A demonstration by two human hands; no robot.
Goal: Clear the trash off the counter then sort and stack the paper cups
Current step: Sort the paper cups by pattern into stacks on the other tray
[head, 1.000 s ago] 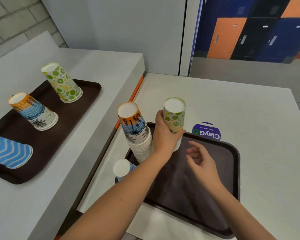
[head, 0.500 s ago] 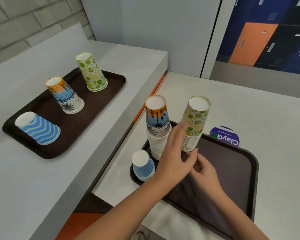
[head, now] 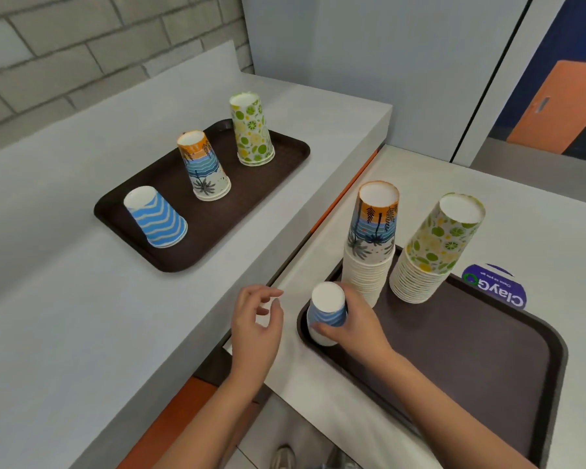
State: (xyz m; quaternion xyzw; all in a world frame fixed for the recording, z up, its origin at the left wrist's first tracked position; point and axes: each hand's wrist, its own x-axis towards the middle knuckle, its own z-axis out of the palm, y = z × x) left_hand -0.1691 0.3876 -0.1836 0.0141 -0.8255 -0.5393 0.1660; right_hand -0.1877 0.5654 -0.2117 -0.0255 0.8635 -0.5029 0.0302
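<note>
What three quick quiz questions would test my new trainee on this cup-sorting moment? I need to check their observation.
1. True or false: the right hand holds the blue wave cup.
2. Which near-tray stack leans: palm cup stack or citrus cup stack?
3. How many cups stand on the far tray?

Key: 1. True. 2. Citrus cup stack. 3. Three.

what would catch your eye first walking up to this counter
Two tall stacks of upturned paper cups stand at the near tray's far edge: a palm-print stack and a leaning lime-print stack. The right hand grips a small blue wave cup at the tray's corner. Three single upturned cups sit on the far tray.
</note>
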